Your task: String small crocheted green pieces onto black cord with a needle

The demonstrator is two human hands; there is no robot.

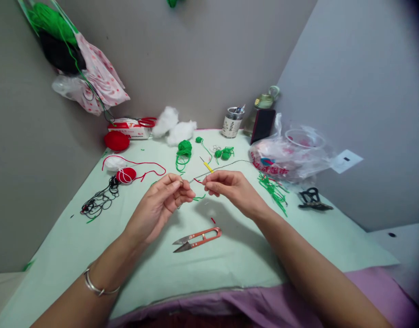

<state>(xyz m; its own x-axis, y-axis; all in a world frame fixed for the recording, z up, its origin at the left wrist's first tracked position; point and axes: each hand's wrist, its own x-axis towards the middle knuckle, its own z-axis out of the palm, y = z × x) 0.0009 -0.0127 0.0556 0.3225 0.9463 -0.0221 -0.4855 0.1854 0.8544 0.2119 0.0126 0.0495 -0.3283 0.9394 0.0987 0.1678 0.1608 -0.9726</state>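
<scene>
The left grip (pixel 170 193) has its thumb and forefinger pressed together on a thin dark strand (pixel 181 183). The right grip (pixel 226 184) is just beside it, and its fingertips pinch a short red strand (pixel 197 181), which points toward the left grip. A yellow-handled hook (pixel 208 167) shows just beyond the right fingers; I cannot tell whether this hand holds it. A long dark thread (pixel 234 162) passes behind the right grip to the plastic bag (pixel 298 157) at its far right. Below both grips, nearer to the person, the orange snips (pixel 197 235) lie on the surface (pixel 243 257). Beyond the left grip is a green yarn ball (pixel 185 146), and to its left lies a tangled black cord (pixel 100 200).
</scene>
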